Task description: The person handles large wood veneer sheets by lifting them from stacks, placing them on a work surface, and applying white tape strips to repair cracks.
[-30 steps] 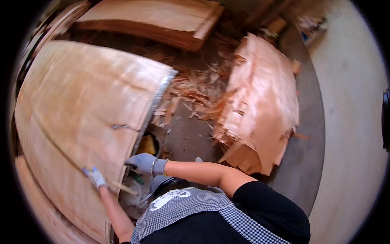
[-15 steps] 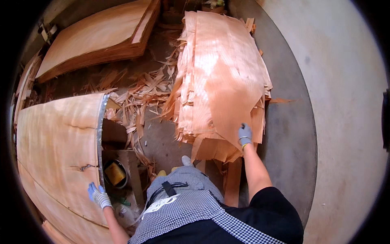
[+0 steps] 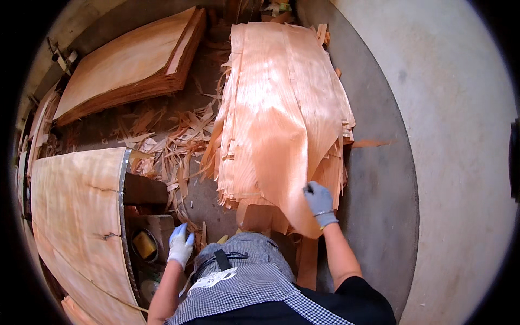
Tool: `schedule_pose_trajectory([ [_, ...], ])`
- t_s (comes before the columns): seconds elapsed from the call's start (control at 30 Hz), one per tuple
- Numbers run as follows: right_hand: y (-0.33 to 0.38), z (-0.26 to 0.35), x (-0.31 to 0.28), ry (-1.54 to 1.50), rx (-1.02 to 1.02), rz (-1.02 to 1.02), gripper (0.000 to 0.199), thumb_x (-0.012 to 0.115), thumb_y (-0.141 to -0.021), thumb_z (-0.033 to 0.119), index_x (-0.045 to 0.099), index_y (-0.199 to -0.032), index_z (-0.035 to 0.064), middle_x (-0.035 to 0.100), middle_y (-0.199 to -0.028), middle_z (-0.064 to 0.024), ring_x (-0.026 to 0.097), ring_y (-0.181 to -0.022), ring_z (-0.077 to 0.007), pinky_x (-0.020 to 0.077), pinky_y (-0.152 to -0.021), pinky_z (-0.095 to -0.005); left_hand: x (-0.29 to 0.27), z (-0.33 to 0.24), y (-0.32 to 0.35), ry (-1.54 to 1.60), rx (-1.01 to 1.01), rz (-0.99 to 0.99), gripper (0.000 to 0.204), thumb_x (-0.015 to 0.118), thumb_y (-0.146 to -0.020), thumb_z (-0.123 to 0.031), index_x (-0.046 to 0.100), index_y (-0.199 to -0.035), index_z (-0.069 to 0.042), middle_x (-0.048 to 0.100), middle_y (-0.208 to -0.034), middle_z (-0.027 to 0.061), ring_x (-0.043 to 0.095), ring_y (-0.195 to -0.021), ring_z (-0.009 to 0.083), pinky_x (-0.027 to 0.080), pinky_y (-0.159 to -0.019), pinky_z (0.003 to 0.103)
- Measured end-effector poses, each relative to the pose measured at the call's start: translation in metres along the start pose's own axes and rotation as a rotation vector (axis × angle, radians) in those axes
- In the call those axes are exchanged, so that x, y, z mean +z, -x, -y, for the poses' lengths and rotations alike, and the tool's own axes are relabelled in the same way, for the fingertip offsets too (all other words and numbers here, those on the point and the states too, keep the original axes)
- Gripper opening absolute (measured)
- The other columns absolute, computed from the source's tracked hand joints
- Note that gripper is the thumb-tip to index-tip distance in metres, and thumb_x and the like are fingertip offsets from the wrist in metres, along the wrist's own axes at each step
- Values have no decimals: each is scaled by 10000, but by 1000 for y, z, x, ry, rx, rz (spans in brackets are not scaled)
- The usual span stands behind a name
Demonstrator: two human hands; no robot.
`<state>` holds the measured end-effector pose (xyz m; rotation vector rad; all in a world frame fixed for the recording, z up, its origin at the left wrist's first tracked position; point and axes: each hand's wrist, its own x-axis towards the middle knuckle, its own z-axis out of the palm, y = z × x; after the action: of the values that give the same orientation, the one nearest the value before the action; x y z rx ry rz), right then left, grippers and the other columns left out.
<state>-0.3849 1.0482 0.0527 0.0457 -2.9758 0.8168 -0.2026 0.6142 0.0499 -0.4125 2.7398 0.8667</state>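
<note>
A thin reddish wood veneer sheet (image 3: 277, 157) lies over the veneer stack (image 3: 260, 59), its near end lifted and curled. At the sheet's near right edge my right hand (image 3: 319, 203), in a grey glove, is closed on it. My left hand (image 3: 180, 245), in a white glove with blue fingertips, is in the air between the panel-topped bench and my apron. Its fingers are apart and nothing is in them. To its left lies the pale wood panel (image 3: 76, 200), with a dark crack and a metal strip along its right edge.
A second stack of wood sheets (image 3: 130, 54) sits at the far left. Veneer scraps (image 3: 187, 132) litter the floor between the stacks. Beside the panel stands a round container (image 3: 144, 245) with something yellow inside. A pale wall (image 3: 449, 135) rises on the right.
My right hand has drawn the veneer sheet's edge toward me, and the sheet has curled. My left hand has left the panel's edge and moved right.
</note>
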Motion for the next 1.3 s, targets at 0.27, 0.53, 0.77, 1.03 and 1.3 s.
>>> schedule_pose_trajectory([
  [0.27, 61, 164, 14, -39, -610, 330, 235, 615, -780, 217, 560, -981, 108, 617, -758, -117, 623, -662, -296, 485, -558, -379, -7, -200, -134, 354, 110, 221, 894, 651, -759, -392, 182, -1433, -38, 426, -1327, 274, 444, -1227, 342, 377, -984, 352],
  [0.53, 88, 207, 46, -462, -356, 530, 393, 674, -785, 240, 592, -1110, 35, 652, -825, -146, 655, -706, -234, 512, -649, -319, -95, -4, -150, 1200, -41, -392, 266, 583, -820, -56, 630, -1080, -35, 624, -903, -6, 558, -800, 121, 468, -720, 274],
  [0.77, 59, 246, 170, -612, -230, 748, 547, 725, -765, 258, 537, -1190, -30, 610, -1122, -129, 572, -971, -188, 471, -839, -308, -233, 116, -35, 1775, -76, -866, 281, 653, -812, -94, 594, -1078, -24, 636, -950, 55, 600, -770, 184, 494, -717, 289],
  [1.03, 100, 471, 274, -688, -88, 1267, 290, 732, -768, 179, 615, -969, 7, 642, -823, -54, 593, -706, -132, 492, -643, -253, -314, 372, 44, 1598, -199, -1073, 396, 620, -837, -200, 526, -1176, -18, 601, -1117, 114, 602, -968, 241, 519, -804, 386],
  [1.3, 123, 578, 380, -430, -334, 1209, 203, 712, -723, 143, 656, -840, -13, 638, -682, -74, 582, -598, -135, 480, -553, -303, -341, 446, 75, 1353, -596, -1140, 618, 663, -795, -374, 431, -1266, -48, 539, -1230, 108, 462, -1177, 232, 392, -956, 412],
])
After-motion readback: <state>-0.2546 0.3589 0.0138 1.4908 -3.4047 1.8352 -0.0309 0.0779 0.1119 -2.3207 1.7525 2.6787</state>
